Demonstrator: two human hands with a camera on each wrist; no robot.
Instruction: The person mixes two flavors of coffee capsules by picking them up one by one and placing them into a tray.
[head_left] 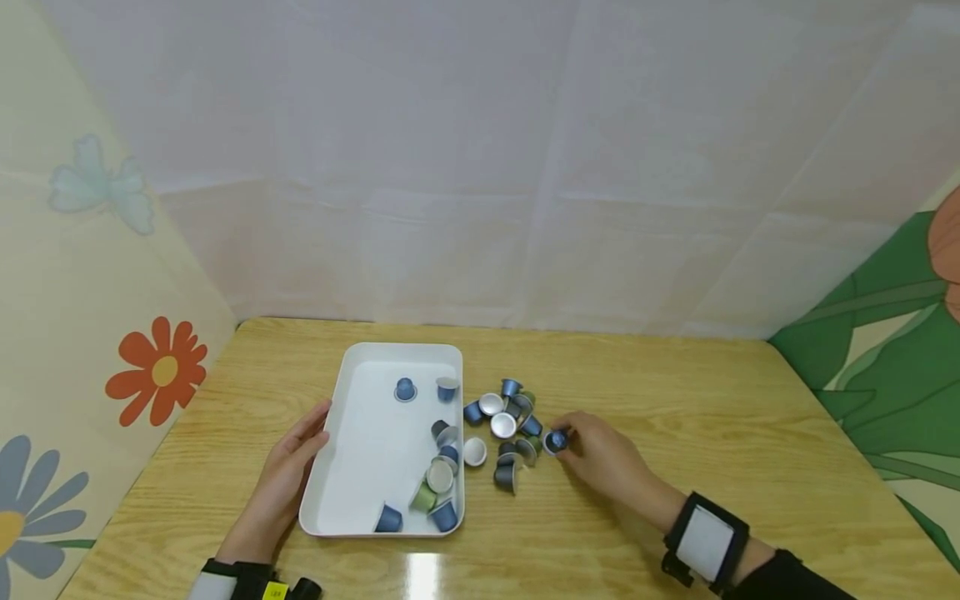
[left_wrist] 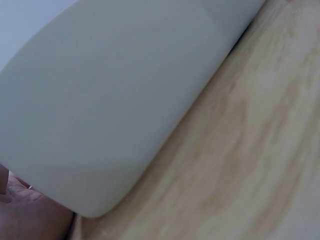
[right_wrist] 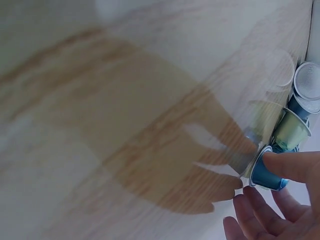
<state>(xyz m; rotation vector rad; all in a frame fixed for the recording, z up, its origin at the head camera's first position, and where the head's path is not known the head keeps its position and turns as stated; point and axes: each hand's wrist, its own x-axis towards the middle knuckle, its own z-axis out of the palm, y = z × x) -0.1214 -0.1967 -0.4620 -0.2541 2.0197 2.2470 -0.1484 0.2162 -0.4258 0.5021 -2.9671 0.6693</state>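
Right hand (head_left: pixel 603 454): thumb and fingers pinching one blue capsule (head_left: pixel 558 440), tipped sideways, at the right-hand edge of a loose capsule pile (head_left: pixel 503 426). Recommended handling, in judgement: grip kept on the tapered body, lid left unpressed, lift made straight up so neighbouring pieces do not roll. Left hand (head_left: pixel 281 479): visible fingers and thumb extended against the left side of a white tray (head_left: pixel 360 450); anything beneath hidden. Light, steady contact there should keep the tray from sliding. Tray contents: capsules in blue, green and dark tones, mostly toward the right wall; bare floor at left. Loose pile: mixed colours, some lids upward, between tray and right hand. Support: wood-grain table (head_left: pixel 675 400). Behind: pale cloth (head_left: pixel 480 167).
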